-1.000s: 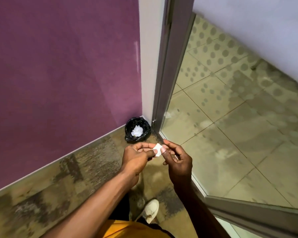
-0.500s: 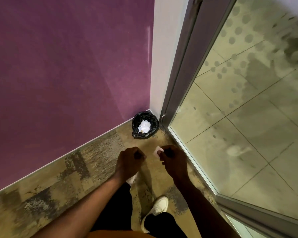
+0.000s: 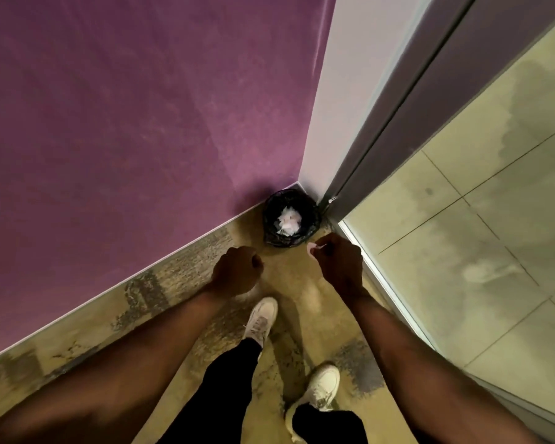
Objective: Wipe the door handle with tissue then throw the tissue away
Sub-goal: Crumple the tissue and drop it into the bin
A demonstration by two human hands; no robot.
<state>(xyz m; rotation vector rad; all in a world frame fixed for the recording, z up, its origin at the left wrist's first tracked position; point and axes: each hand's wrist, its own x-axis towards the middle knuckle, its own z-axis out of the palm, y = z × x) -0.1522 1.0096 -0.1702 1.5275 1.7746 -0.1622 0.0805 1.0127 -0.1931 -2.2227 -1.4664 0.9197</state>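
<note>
A small white tissue [image 3: 313,247] is pinched in the fingertips of my right hand [image 3: 340,264], only a corner of it showing. That hand hovers just in front of and right of a small bin [image 3: 271,229] lined with a black bag, which stands in the corner and holds crumpled white tissue [image 3: 288,222]. My left hand [image 3: 236,272] is closed in a fist with nothing visible in it, left of the right hand and short of the bin. No door handle is in view.
A purple wall [image 3: 135,116] runs along the left with a white skirting. A glass door [image 3: 462,219] in a grey frame [image 3: 407,100] stands on the right. My two white shoes [image 3: 260,318] stand on patterned carpet [image 3: 161,302].
The hands have parted; the tissue stays in my right hand and the left has let go and closed. The view has tilted down and moved closer to the bin.
</note>
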